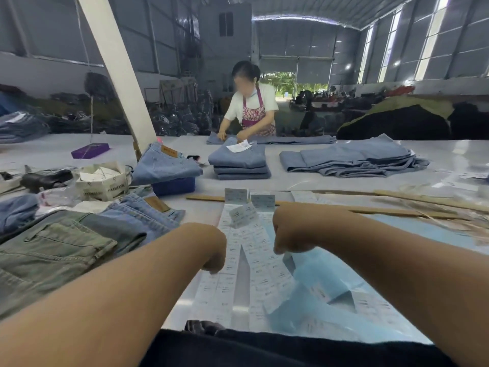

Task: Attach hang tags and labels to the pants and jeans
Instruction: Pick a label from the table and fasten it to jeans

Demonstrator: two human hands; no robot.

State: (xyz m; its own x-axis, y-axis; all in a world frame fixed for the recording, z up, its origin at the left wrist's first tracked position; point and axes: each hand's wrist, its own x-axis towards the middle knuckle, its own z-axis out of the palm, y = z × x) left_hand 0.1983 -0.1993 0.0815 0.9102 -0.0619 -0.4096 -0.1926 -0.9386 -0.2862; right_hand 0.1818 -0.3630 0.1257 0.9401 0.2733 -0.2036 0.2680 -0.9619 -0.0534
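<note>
Long white strips of printed labels (pixel 239 256) lie on the table in front of me, over light blue backing paper (pixel 321 274). My left hand (pixel 213 254) is bent down at the wrist, its fingers curled onto the left strip; the fingertips are hidden. My right hand (pixel 287 231) is also bent down and pinches a label strip at its lower edge. One loose label (pixel 242 214) curls up between my hands. Olive-green pants (pixel 50 250) and blue jeans (pixel 144 215) lie to my left.
A person in a floral apron (pixel 251 109) folds jeans across the table. Folded jeans stacks (pixel 239 161) (pixel 165 165) and spread jeans (pixel 354 161) lie beyond. A white bag of tags (pixel 102 182), a purple box (pixel 90 150), a slanted white post (pixel 116 64) and wooden sticks (pixel 383 211) are nearby.
</note>
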